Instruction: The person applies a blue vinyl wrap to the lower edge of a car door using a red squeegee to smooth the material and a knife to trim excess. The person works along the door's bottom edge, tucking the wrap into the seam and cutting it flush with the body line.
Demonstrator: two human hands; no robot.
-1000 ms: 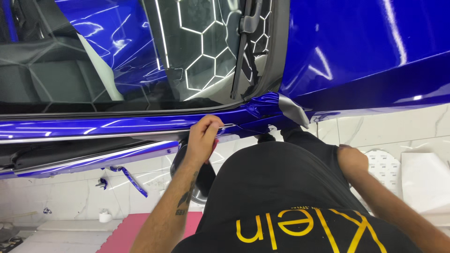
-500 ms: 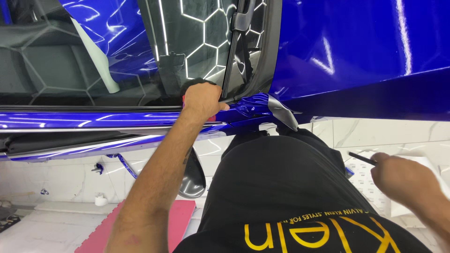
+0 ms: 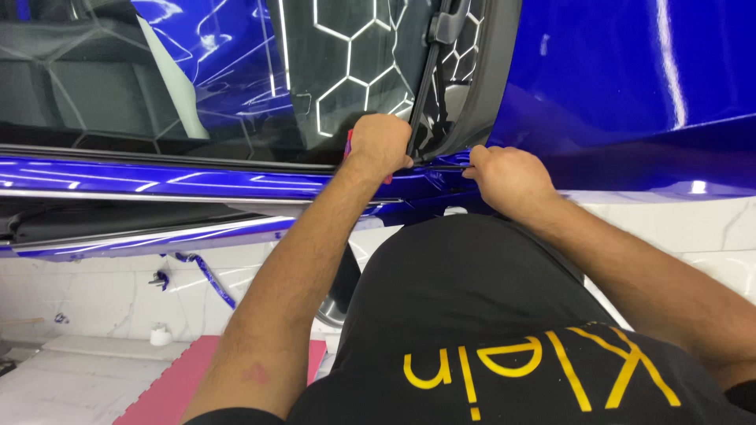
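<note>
Glossy blue car body (image 3: 630, 94) filling twelve to three o'clock, dark windscreen (image 3: 236, 86) with white hexagon reflections from nine to twelve. Pink foam mat (image 3: 169, 386) down at seven o'clock on pale marble floor (image 3: 94, 291). Right hand (image 3: 504, 175), half a second back out at four o'clock away from the car, now brought up to the cowl corner, pinched closed around a thin dark tool (image 3: 457, 168) lying along the trim edge near centre. Left hand (image 3: 379, 143) beside it at eleven o'clock, curled shut over a small red item (image 3: 349, 142), mostly hidden. Both hands now converged on that same seam. Small white container (image 3: 160, 334) at eight o'clock; no readable signs nearby.
</note>
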